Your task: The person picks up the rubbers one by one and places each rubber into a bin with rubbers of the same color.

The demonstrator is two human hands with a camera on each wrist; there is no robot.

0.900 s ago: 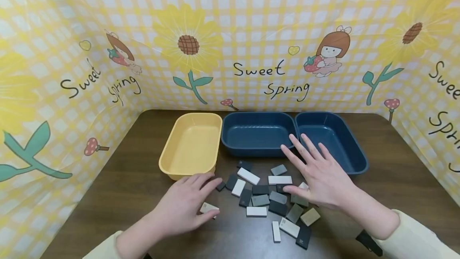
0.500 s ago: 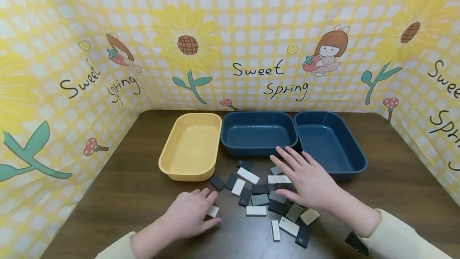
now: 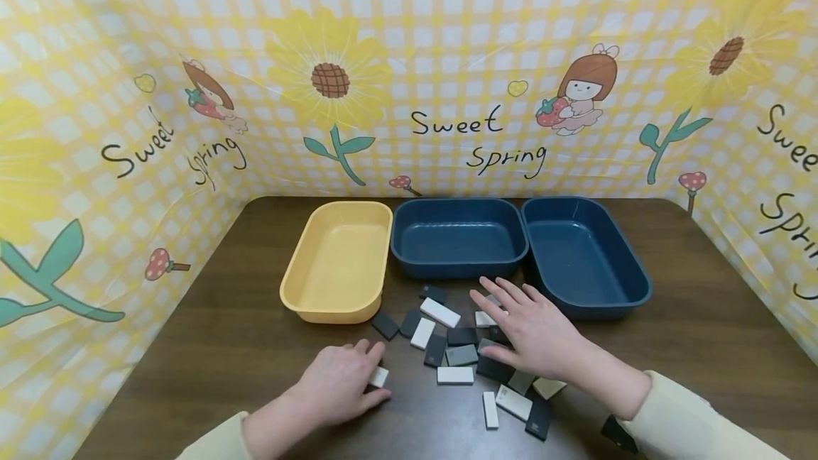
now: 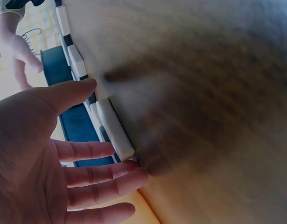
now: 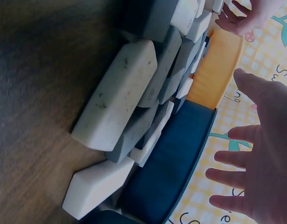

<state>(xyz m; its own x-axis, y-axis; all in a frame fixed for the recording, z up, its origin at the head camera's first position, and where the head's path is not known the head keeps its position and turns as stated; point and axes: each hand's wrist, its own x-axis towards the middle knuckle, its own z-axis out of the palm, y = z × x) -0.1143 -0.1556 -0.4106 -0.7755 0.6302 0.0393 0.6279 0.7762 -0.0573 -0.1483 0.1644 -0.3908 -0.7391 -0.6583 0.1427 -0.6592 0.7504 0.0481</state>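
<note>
In the head view, we saw the left hand [image 3: 339,383] low at the table [image 3: 192,346], with a white block [image 3: 379,377] in the gap between thumb and index finger. This block was nearer to the person than the yellow tray [image 3: 332,309] and apart from the other blocks [image 3: 435,351]. The right hand [image 3: 537,332] was spread over the right part of these, before the two blue trays [image 3: 460,270]. We judged that the left fingers should meet the white block from two opposite sides, and that the right hand should avoid knocking its neighbours. The block looked small and pale, partly covered by the hand.

In the left wrist view, the left fingers were extended and loose, the thumb apart from the block, so we found no grasp; whether a fingertip touched it, we could not tell. A gentle pinch seemed to us sufficient. Its face was smooth and plain, with rounded corners.

In the right wrist view, the right fingers were straight, separated and held nothing. With blocks so close together, taking one from the edge seemed better to us. A speckled block [image 5: 116,93] there was cream with dark spots.
</note>
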